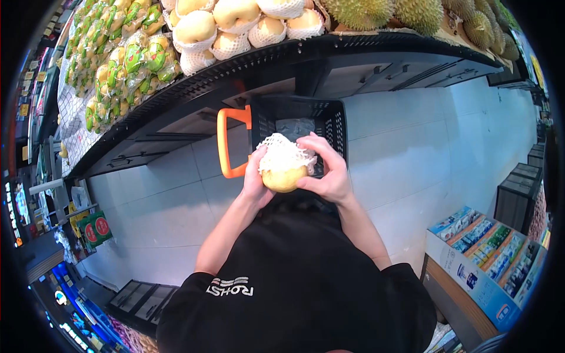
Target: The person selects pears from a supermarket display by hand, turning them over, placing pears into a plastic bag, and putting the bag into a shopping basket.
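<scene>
A round yellow fruit (283, 179) is held between my two hands, in front of my chest. White foam netting (282, 154) covers its upper part, while the lower part is bare. My left hand (256, 178) wraps round the fruit's left side. On the right side, my right hand (328, 170) has its thumb against the fruit and its fingers on the netting. Just beyond and below the hands is a black shopping basket (336, 126) with an orange handle (222, 141). Inside the basket lies some clear plastic (294, 126), partly hidden by the netting.
Along the far side runs a black display shelf (241, 70) bearing netted yellow fruits (235, 15), bagged fruits (135, 62) and durians (418, 15). A stand of small packets (488, 253) is at the lower right. Dark crates (141, 300) sit at the lower left.
</scene>
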Tool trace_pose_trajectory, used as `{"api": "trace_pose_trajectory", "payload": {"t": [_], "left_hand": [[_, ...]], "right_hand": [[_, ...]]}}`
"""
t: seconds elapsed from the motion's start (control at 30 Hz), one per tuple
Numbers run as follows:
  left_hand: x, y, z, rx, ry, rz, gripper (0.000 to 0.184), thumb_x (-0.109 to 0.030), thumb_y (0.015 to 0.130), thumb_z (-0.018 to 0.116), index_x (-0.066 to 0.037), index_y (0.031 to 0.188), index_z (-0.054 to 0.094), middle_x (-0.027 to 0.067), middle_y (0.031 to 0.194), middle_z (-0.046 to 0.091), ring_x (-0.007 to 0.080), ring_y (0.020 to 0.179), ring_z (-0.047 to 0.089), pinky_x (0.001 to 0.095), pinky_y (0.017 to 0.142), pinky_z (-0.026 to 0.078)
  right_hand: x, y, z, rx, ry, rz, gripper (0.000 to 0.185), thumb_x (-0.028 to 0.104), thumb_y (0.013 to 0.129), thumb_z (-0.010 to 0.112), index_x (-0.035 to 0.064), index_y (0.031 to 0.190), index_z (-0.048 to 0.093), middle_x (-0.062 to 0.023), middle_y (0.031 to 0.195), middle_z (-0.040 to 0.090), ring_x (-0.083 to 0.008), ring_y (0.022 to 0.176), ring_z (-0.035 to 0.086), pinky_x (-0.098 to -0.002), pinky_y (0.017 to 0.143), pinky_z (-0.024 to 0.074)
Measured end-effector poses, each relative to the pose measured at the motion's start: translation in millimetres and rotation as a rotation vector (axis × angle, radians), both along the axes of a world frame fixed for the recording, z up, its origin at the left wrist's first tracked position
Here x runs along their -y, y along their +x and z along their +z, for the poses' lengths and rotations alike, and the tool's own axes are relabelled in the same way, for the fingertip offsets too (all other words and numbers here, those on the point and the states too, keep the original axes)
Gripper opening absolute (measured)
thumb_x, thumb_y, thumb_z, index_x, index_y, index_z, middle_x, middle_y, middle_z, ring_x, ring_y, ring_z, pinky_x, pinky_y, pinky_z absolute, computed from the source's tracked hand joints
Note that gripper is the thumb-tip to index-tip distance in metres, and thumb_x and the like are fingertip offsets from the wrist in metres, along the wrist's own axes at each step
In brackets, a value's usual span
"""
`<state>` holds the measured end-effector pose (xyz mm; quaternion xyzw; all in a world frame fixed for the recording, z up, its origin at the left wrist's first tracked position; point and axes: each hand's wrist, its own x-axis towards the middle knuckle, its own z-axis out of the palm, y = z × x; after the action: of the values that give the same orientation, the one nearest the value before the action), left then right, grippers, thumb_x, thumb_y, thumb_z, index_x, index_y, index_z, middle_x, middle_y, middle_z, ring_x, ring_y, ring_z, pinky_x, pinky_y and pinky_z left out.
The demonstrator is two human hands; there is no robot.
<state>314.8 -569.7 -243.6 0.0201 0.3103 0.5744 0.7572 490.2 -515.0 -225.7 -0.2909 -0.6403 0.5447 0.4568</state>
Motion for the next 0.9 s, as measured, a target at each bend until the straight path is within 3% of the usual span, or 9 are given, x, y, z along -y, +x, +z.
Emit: {"api": "trace_pose_trajectory", "payload": {"t": [0.1,0.2,0.23,0.37,0.5,0.67,0.73,0.8,0.9], "left_hand": [[-3.7,8.9,-5.1,-0.022,-0.045,0.036,0.042,-0.036,0.101,0.039,-0.003,0.124,0.052,0.0117,0.121,0.062,0.0222,0.111,0.062,0.0368,0.098,0.049],[-2.7,21.2,-12.7,-0.127,-0.138,0.069,0.045,-0.039,0.099,0.041,-0.004,0.124,0.053,0.0118,0.119,0.063,0.0244,0.110,0.062,0.0401,0.097,0.049],[-1.3,24.7,-14.8,-0.141,-0.137,0.075,0.044,-0.038,0.099,0.041,-0.004,0.125,0.052,0.0121,0.120,0.062,0.0245,0.110,0.062,0.0400,0.097,0.049],[-2.0,32.8,-6.5,-0.146,-0.128,0.104,0.041,-0.034,0.101,0.040,-0.002,0.123,0.053,0.0116,0.120,0.063,0.0204,0.112,0.061,0.0357,0.098,0.047],[-14.1,42.2,15.1,-0.245,-0.096,0.087,0.045,-0.035,0.100,0.038,-0.001,0.128,0.049,0.0136,0.125,0.060,0.0248,0.113,0.060,0.0398,0.099,0.048],[-7.0,39.4,-6.7,-0.272,-0.145,0.075,0.044,-0.033,0.100,0.039,-0.001,0.127,0.051,0.0126,0.124,0.061,0.0221,0.113,0.060,0.0367,0.099,0.047],[-8.4,42.8,-3.0,-0.279,-0.160,0.066,0.043,-0.033,0.100,0.041,-0.001,0.126,0.053,0.0119,0.123,0.062,0.0202,0.113,0.060,0.0340,0.098,0.047],[-8.2,46.0,-5.5,-0.246,-0.167,0.053,0.043,-0.033,0.100,0.041,-0.001,0.126,0.053,0.0116,0.123,0.062,0.0201,0.112,0.060,0.0334,0.098,0.047],[-4.7,50.6,-5.6,-0.248,-0.169,0.070,0.042,-0.033,0.101,0.041,-0.002,0.124,0.054,0.0106,0.120,0.063,0.0193,0.110,0.061,0.0334,0.097,0.047]], "right_hand": [[-12.3,10.8,-2.3,0.148,0.059,0.076,0.027,0.015,0.076,0.079,0.0081,0.101,0.072,-0.0059,0.100,0.065,-0.0237,0.109,0.061,-0.0538,0.109,0.0309],[-25.9,18.8,-11.6,0.112,0.028,0.131,0.016,0.013,0.082,0.073,0.0076,0.097,0.072,-0.0054,0.098,0.065,-0.0223,0.108,0.061,-0.0535,0.110,0.0305],[-29.3,18.9,-13.3,0.095,0.022,0.145,0.009,0.011,0.087,0.068,0.0038,0.092,0.070,-0.0076,0.097,0.064,-0.0226,0.105,0.061,-0.0470,0.106,0.0367],[-34.6,13.0,-11.6,-0.047,-0.259,0.197,0.015,0.008,0.094,0.060,-0.0027,0.083,0.062,-0.0098,0.095,0.064,-0.0212,0.103,0.060,-0.0323,0.094,0.0446],[-38.5,11.6,-10.7,-0.095,-0.490,0.198,0.017,0.009,0.095,0.058,-0.0023,0.082,0.062,-0.0110,0.099,0.065,-0.0189,0.103,0.060,-0.0333,0.094,0.0444],[-39.1,8.0,-6.2,-0.078,-0.490,-0.020,0.015,0.003,0.087,0.069,0.0057,0.085,0.055,-0.0056,0.085,0.071,-0.0092,0.082,0.065,-0.0321,0.101,0.0415],[-39.8,10.3,-8.6,-0.026,-0.456,-0.012,0.015,0.002,0.086,0.071,0.0048,0.086,0.056,-0.0059,0.085,0.070,-0.0069,0.080,0.064,-0.0277,0.092,0.0463],[-41.5,12.6,-17.0,0.034,-0.453,0.011,0.013,0.002,0.085,0.072,0.0024,0.089,0.060,-0.0028,0.080,0.067,-0.0042,0.073,0.060,-0.0193,0.067,0.0483],[-45.9,16.8,-19.4,0.047,-0.532,0.113,0.013,0.003,0.085,0.073,0.0013,0.092,0.062,-0.0010,0.081,0.065,-0.0056,0.077,0.060,-0.0212,0.072,0.0486]]}}
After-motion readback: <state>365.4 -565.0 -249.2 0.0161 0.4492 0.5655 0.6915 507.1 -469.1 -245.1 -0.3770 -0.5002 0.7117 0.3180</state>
